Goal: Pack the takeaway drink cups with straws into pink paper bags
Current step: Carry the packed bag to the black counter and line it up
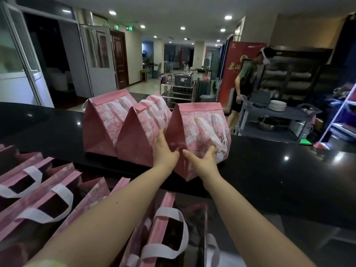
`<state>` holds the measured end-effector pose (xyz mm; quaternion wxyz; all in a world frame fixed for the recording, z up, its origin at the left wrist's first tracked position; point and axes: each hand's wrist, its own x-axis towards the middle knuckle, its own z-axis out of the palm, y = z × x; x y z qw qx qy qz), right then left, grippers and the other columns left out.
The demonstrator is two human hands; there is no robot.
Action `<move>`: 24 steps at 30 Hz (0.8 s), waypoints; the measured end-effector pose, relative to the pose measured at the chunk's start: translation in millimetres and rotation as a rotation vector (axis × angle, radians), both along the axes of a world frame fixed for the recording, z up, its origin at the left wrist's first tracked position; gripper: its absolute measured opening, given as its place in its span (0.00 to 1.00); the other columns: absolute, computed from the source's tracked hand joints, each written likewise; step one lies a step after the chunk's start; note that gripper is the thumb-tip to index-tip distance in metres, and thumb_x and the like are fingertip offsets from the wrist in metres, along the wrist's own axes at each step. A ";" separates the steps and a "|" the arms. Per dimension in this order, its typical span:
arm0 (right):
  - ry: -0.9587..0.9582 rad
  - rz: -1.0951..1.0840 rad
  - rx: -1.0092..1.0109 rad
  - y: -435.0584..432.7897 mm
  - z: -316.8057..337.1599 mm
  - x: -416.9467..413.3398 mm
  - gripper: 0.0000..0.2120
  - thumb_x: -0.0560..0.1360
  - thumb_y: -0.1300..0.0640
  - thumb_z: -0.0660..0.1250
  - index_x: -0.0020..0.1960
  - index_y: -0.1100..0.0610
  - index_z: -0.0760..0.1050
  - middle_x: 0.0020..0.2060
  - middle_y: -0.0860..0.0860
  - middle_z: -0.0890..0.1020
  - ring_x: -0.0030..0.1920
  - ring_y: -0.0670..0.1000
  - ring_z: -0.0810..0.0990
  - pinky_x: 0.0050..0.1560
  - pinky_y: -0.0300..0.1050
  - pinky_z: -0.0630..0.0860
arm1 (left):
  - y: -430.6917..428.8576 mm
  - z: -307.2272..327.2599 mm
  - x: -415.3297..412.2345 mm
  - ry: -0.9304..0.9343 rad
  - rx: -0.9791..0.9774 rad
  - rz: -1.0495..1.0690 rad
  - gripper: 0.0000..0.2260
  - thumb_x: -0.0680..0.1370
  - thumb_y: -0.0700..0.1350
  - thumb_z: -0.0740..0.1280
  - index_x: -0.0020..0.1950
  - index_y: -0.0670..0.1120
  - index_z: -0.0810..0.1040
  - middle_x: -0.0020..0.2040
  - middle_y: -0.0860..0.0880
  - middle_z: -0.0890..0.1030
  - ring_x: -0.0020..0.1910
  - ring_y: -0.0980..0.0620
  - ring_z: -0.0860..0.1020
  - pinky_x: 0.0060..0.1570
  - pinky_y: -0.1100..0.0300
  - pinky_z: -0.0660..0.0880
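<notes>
Three closed pink bags stand in a row on the black counter, tops folded shut, contents hidden: left bag, middle bag, right bag. They touch side to side. At least four open pink bags with white loop handles stand at the near edge, below the counter; the exact count is unclear because they overlap.

Two bare hands, both arms stretched forward from the near edge. The left hand lies flat on the right bag's left side, fingers straight and pointing up into the gap beside the middle bag. The right hand is on the right bag's front face, low down, fingers curled into the paper next to the white handle, thumb stuck out to the left. The bag sits clamped between the two hands.

Far right: one person, one grey cart, one stack of plates.
</notes>
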<state>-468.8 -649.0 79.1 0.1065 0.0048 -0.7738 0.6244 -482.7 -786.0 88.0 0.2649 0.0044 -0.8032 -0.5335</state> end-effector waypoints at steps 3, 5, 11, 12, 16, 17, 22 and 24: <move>0.049 -0.037 0.001 -7.9 0.5 -4.6 0.48 0.71 0.47 0.74 0.78 0.55 0.48 0.76 0.55 0.56 0.76 0.55 0.56 0.74 0.56 0.59 | 6.8 -5.3 -6.0 -0.051 0.061 -0.006 0.36 0.68 0.42 0.76 0.73 0.48 0.65 0.68 0.47 0.74 0.68 0.48 0.71 0.68 0.50 0.68; 0.063 -0.054 -0.078 -2.6 2.5 -10.9 0.42 0.72 0.51 0.73 0.78 0.52 0.53 0.74 0.54 0.61 0.74 0.55 0.62 0.72 0.56 0.64 | 10.9 -10.9 -5.9 0.002 0.056 0.044 0.30 0.67 0.46 0.77 0.67 0.52 0.71 0.60 0.51 0.77 0.62 0.50 0.75 0.64 0.50 0.71; 0.071 -0.007 -0.136 16.0 -1.8 -29.1 0.23 0.72 0.60 0.69 0.62 0.42 0.71 0.55 0.42 0.80 0.50 0.44 0.80 0.47 0.39 0.78 | 18.9 -17.7 -12.4 0.041 0.114 0.042 0.22 0.65 0.48 0.78 0.55 0.54 0.76 0.49 0.51 0.79 0.49 0.50 0.79 0.52 0.50 0.78; 0.074 -0.016 -0.115 15.0 -3.5 -30.4 0.21 0.71 0.58 0.70 0.60 0.43 0.72 0.54 0.43 0.80 0.50 0.45 0.81 0.48 0.42 0.79 | 19.1 -18.3 -13.8 0.029 0.156 0.042 0.20 0.65 0.46 0.78 0.53 0.55 0.76 0.47 0.51 0.80 0.47 0.51 0.80 0.50 0.50 0.78; 0.090 -0.087 -0.054 8.8 -5.6 -34.5 0.22 0.69 0.53 0.74 0.61 0.47 0.74 0.55 0.48 0.79 0.54 0.53 0.79 0.55 0.54 0.78 | 16.6 -19.7 -19.3 -0.017 0.267 0.045 0.16 0.66 0.41 0.78 0.45 0.55 0.75 0.41 0.53 0.81 0.38 0.55 0.79 0.42 0.56 0.78; 0.097 -0.099 -0.024 8.6 -5.7 -35.6 0.22 0.68 0.54 0.73 0.61 0.47 0.74 0.54 0.49 0.78 0.55 0.54 0.78 0.55 0.55 0.78 | 15.4 -19.8 -20.6 -0.021 0.264 0.035 0.17 0.67 0.40 0.78 0.44 0.55 0.74 0.40 0.54 0.81 0.37 0.56 0.78 0.41 0.58 0.77; 0.151 -0.110 0.152 16.4 -15.3 -32.8 0.21 0.67 0.64 0.70 0.55 0.46 0.74 0.51 0.47 0.74 0.54 0.54 0.76 0.52 0.54 0.78 | 8.9 -24.2 -18.3 -0.062 0.220 0.034 0.15 0.66 0.39 0.78 0.42 0.53 0.74 0.38 0.55 0.81 0.36 0.58 0.78 0.37 0.64 0.75; 0.136 -0.086 0.198 23.2 -24.1 -25.1 0.21 0.66 0.65 0.71 0.52 0.45 0.71 0.49 0.45 0.72 0.52 0.53 0.76 0.50 0.52 0.78 | 2.3 -31.2 -12.8 -0.090 0.189 0.047 0.14 0.67 0.40 0.78 0.42 0.52 0.75 0.39 0.54 0.81 0.38 0.56 0.79 0.40 0.61 0.76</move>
